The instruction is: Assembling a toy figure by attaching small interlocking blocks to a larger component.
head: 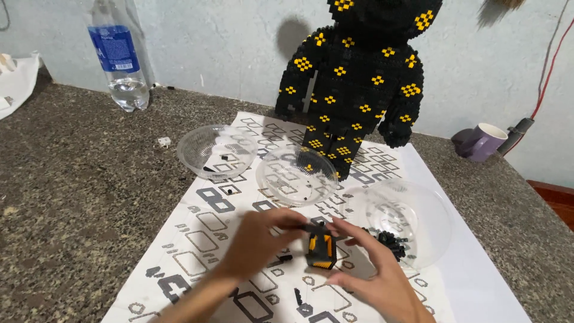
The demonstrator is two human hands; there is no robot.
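Both my hands hold a small black and orange brick assembly (321, 249) above a printed instruction sheet (203, 233). My left hand (260, 239) pinches its top left edge. My right hand (371, 272) grips it from the right and below. Behind them stands a tall black brick figure (359, 78) dotted with yellow squares. A clear bowl (430, 209) holding several small black bricks (391, 242) sits just right of my hands.
Two more clear bowls (215, 149) (297, 174) stand on the sheet, with a few tiny pieces inside. A water bottle (119, 57) stands at the back left, a purple mug (481, 142) at the right. Loose black bricks (297, 294) lie near my wrists on the speckled stone counter (78, 197).
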